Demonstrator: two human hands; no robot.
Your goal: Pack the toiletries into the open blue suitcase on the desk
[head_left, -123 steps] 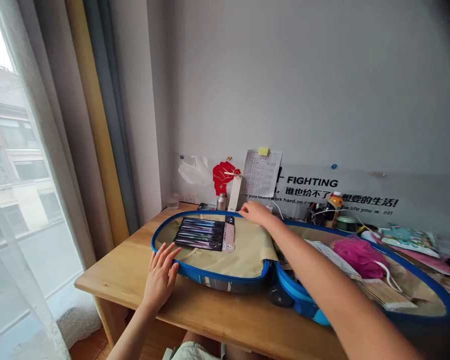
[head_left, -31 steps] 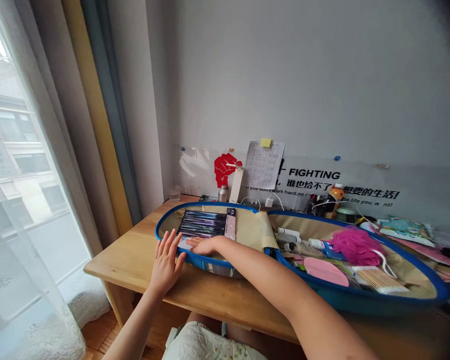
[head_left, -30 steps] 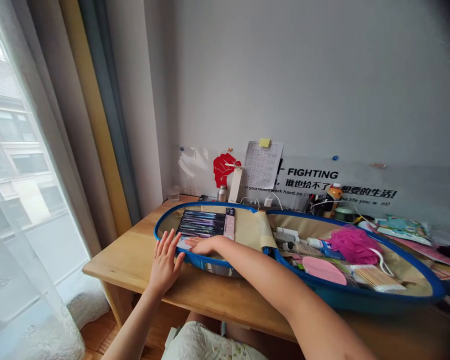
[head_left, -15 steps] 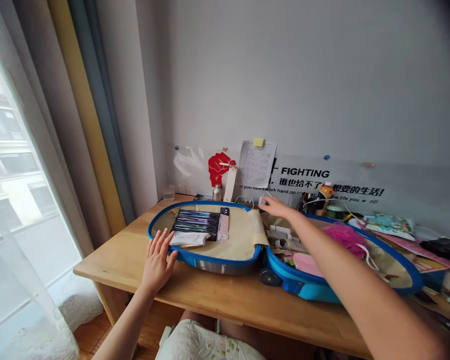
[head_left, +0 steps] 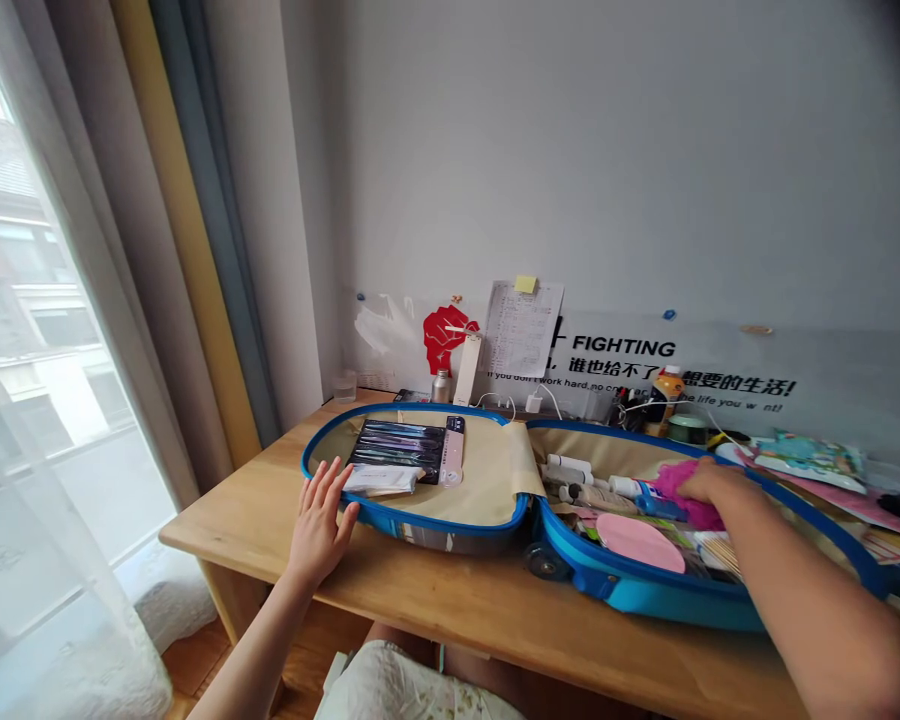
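A blue suitcase (head_left: 487,520) lies spread open on the wooden table. At its left half, my left hand (head_left: 321,520) rests by the near rim with fingers stretched out, holding nothing. Close to those fingertips are a white packet (head_left: 381,480) and a dark flat pack (head_left: 397,445) with a pink card edge. Over the right half, my right hand (head_left: 712,480) is closed on a bright pink bath puff (head_left: 675,482), its fingertips partly hidden. Around the puff lie white and blue tubes and bottles (head_left: 589,497), a pink oval item (head_left: 640,542) and thin wooden sticks (head_left: 718,552).
Behind the suitcase stand a metal bottle (head_left: 441,386), a tall white device (head_left: 466,370), a charger with cable (head_left: 533,402) and an orange bottle (head_left: 665,395). Packets (head_left: 810,458) and papers crowd the right side. A clear cup (head_left: 343,385) stands at the back left.
My right hand has moved right, from near the charger behind the suitcase onto the bath puff, which is now squeezed together. My left hand stays by the left rim.
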